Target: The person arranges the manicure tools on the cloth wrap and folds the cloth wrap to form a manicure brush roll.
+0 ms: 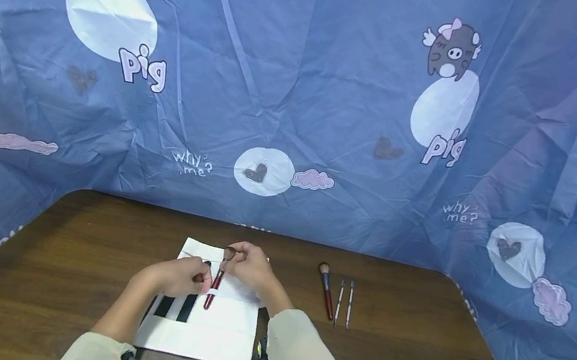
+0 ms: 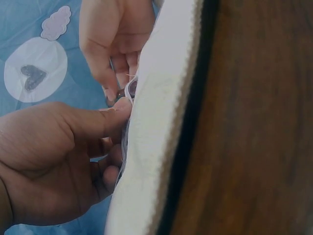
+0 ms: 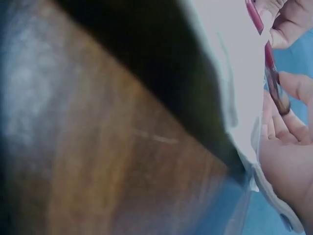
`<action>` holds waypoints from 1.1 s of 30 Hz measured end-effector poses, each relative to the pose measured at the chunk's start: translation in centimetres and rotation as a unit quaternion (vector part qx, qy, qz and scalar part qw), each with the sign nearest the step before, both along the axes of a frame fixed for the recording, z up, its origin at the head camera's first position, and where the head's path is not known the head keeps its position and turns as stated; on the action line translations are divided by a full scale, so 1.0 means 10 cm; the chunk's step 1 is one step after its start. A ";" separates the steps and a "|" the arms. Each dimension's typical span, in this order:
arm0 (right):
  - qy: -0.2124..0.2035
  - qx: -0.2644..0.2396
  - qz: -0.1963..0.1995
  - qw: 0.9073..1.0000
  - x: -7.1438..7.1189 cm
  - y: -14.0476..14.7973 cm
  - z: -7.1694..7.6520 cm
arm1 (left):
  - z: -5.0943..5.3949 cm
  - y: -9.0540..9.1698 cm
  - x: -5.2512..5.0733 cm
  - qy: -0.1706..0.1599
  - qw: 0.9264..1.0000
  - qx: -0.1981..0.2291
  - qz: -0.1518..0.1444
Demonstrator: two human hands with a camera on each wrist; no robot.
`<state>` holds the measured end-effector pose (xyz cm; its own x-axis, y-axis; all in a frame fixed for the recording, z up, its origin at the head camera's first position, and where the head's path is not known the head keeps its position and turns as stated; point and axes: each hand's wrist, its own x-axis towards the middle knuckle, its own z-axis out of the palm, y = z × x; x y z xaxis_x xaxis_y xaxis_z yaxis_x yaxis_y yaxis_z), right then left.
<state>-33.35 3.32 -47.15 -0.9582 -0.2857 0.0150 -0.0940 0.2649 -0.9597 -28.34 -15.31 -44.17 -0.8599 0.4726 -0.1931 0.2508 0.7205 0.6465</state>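
Left hand (image 1: 181, 276) pinches a white band (image 2: 128, 89); right hand (image 1: 250, 268) pinches the brush (image 1: 209, 301). Threading, apparently; a steady nearward slide seems called for.

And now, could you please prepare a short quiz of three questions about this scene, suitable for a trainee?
1. How many thin sticks lie on the table beside the loose brush?

2. Where is the right hand on the held brush, which lies over the white holder?
A) At the red tip of the handle
B) At the bristle end
C) Nowhere near it

3. True or false: the loose brush lies on the white holder.

Key:
1. Two.
2. B.
3. False; it lies on the table, to the right of the white holder.
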 end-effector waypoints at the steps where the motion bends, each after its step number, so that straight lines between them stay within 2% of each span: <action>1: -0.001 0.010 0.008 1.000 0.00 0.00 0.01 | 0.00 0.00 0.00 0.000 1.000 0.001 -0.001; 8: 0.013 0.076 0.049 0.996 0.03 0.01 0.05 | 0.00 -0.02 0.00 0.010 1.000 0.017 -0.024; 17: 0.023 0.122 0.086 0.989 0.03 0.05 0.06 | 0.00 -0.03 0.00 0.013 1.000 0.013 -0.025; 27: 0.013 0.128 0.119 0.984 0.02 0.08 0.10 | 0.00 -0.03 -0.02 0.004 1.000 0.011 -0.013; 33: 0.020 0.136 0.149 0.979 -0.03 0.19 0.17 | -0.01 -0.02 -0.01 0.011 1.000 0.008 -0.002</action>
